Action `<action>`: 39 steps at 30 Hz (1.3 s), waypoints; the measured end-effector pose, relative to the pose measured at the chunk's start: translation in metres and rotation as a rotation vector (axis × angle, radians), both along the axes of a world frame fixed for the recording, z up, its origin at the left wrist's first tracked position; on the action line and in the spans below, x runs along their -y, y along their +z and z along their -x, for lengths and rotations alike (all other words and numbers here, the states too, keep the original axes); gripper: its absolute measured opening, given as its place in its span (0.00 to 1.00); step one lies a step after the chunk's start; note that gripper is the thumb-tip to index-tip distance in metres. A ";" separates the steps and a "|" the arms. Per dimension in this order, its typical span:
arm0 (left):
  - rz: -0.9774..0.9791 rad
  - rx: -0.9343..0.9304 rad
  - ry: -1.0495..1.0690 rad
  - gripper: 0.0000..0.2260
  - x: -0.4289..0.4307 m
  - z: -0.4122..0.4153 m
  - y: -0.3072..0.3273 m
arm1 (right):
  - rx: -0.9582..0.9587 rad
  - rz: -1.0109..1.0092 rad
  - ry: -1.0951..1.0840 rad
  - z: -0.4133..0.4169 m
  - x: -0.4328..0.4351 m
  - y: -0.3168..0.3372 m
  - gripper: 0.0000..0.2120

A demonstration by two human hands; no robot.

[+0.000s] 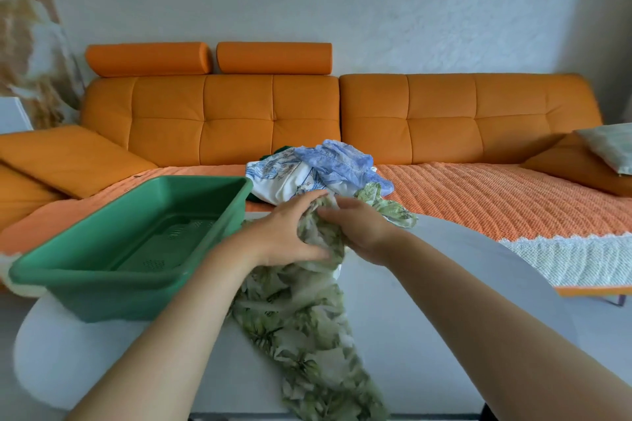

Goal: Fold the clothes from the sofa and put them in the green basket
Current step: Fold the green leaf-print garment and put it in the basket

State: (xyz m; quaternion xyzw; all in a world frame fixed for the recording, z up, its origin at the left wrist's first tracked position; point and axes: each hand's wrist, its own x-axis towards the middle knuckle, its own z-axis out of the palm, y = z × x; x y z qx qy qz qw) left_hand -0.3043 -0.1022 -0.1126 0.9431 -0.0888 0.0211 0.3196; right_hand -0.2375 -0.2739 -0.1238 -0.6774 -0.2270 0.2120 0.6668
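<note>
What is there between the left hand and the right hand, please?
Head view: the bunched part of the green leaf-print garment lies between the left hand and the right hand. Both hands grip it; the rest trails over the white table.

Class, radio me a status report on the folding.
Left grip, right grip both hold leaf-print garment over table. Green basket empty. Other clothes piled on sofa, nothing in the way.

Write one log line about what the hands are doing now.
left hand: grips leafy cloth | right hand: grips leafy cloth | green basket: empty, on table | clothes pile: on sofa
</note>
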 end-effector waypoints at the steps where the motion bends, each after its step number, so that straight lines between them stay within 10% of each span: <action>1: -0.027 0.099 0.043 0.36 0.001 0.000 -0.002 | -0.039 -0.082 0.039 0.001 -0.002 0.002 0.11; 5: -0.224 0.352 0.356 0.25 -0.014 -0.001 0.000 | -0.040 -0.030 0.059 -0.002 -0.002 0.000 0.11; 10: -0.484 0.307 0.594 0.15 -0.050 0.009 0.013 | 0.146 0.523 -0.027 -0.009 0.007 -0.021 0.17; 14: -0.548 0.262 0.367 0.21 -0.050 0.018 0.008 | 0.345 0.809 0.032 -0.005 0.003 -0.048 0.33; 18: -0.227 -0.084 0.139 0.15 -0.030 0.024 -0.009 | 0.157 0.631 0.005 -0.005 -0.016 -0.058 0.52; 22: -0.570 -0.191 0.101 0.44 -0.036 0.020 -0.032 | 0.229 0.717 -0.076 -0.011 -0.018 -0.054 0.24; 31: -0.194 0.147 0.086 0.24 -0.006 -0.014 -0.044 | 0.502 0.436 -0.768 -0.042 0.053 -0.022 0.07; 35: -0.109 0.269 0.151 0.34 0.014 -0.025 -0.039 | 0.480 0.408 -0.751 -0.050 0.078 -0.023 0.21; 39: -0.350 -0.051 0.124 0.35 0.010 -0.020 -0.034 | 0.451 0.759 -0.433 -0.036 0.080 -0.044 0.43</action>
